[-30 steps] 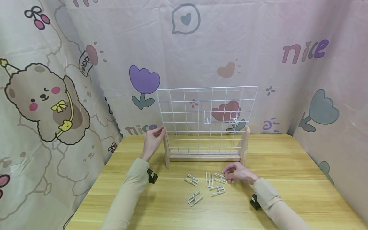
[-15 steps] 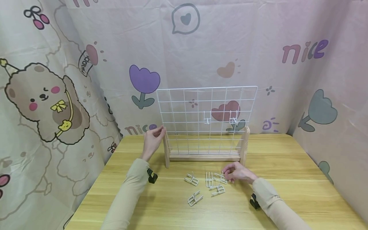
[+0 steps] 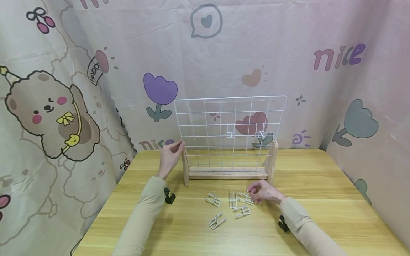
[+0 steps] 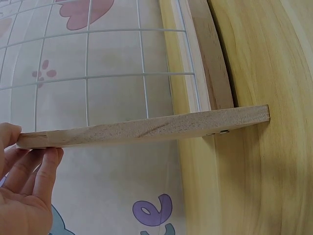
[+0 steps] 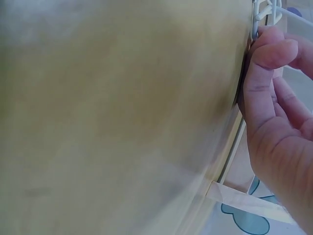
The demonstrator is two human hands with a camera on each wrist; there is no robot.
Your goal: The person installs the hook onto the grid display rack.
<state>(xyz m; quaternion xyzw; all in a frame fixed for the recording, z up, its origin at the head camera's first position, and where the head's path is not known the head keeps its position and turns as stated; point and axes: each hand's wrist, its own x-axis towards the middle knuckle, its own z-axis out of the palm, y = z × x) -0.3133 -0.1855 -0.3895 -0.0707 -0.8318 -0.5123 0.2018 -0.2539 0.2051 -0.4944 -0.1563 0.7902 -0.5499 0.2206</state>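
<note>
7 wht wire hooks (image 3: 216, 220), 1 grid rack (image 3: 228, 175), 1 tbl (image 3: 179, 227), 2 hands (image 3: 170, 155).

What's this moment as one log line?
left hand: holds wooden upright | right hand: at white hook, grip unclear | wire grid: two hooks hung

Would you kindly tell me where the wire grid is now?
In the head view, the wire grid stands right of the left hand, behind loose hooks, its lower part between wooden posts.
</note>
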